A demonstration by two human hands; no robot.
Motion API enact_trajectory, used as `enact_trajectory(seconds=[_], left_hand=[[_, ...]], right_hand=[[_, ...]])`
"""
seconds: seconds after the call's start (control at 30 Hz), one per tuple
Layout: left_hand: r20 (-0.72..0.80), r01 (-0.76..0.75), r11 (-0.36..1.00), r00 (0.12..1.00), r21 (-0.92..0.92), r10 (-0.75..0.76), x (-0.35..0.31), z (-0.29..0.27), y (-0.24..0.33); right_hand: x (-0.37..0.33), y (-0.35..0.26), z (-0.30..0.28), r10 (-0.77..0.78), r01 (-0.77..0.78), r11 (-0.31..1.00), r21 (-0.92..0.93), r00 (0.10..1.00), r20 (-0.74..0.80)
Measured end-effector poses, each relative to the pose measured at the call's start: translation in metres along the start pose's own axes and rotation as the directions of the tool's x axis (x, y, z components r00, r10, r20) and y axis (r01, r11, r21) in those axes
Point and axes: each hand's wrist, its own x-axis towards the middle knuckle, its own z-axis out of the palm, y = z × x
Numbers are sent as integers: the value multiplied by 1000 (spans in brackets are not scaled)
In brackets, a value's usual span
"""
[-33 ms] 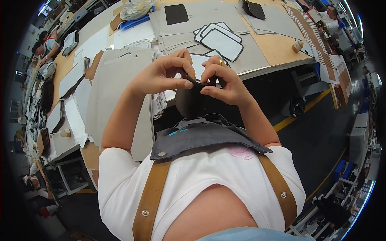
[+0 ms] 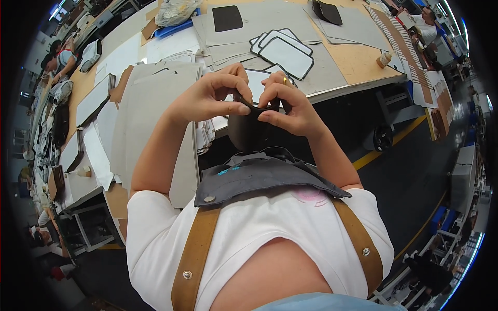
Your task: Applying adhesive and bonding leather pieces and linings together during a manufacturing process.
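Close in front of my apron, both hands pinch the upper edge of a flexible black panel [image 2: 246, 129], bending it. My left hand [image 2: 218, 94] is closed on the edge, thumb and index finger together. Beside it my right hand [image 2: 291, 107], with a ring on one finger, grips the same edge between thumb and curled fingers. The panel's lower part hangs down towards the apron [image 2: 270, 179]. Beyond my hands, white panels with black rims [image 2: 287, 56] lie overlapping on the table. Another rimmed white panel [image 2: 256, 82] shows partly behind my fingers.
Large grey sheets [image 2: 150, 116] are stacked at the table's left. A black rounded panel [image 2: 227, 18] and a dark stacked piece [image 2: 328, 12] lie farther back. Near the right corner stands a small bottle [image 2: 384, 59]. People work at the far left [image 2: 66, 61] and far right [image 2: 427, 28].
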Motion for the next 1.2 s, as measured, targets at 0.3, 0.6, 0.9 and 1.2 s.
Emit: enact_trajectory(seconds=[0.3, 0.6, 0.9, 1.2], left_hand=[[-116, 48, 973, 993, 227, -22, 3, 4, 3], [-62, -26, 847, 996, 531, 70, 7, 4, 10], [19, 21, 872, 999, 490, -34, 0, 2, 12], [-75, 14, 806, 996, 592, 38, -5, 7, 8]], right_hand=[[-1, 3, 1, 59, -56, 998, 42, 995, -81], [-2, 14, 5, 10, -17, 994, -106, 998, -66], [-7, 14, -2, 109, -109, 993, 39, 994, 3], [-6, 9, -5, 69, -67, 996, -50, 997, 31]])
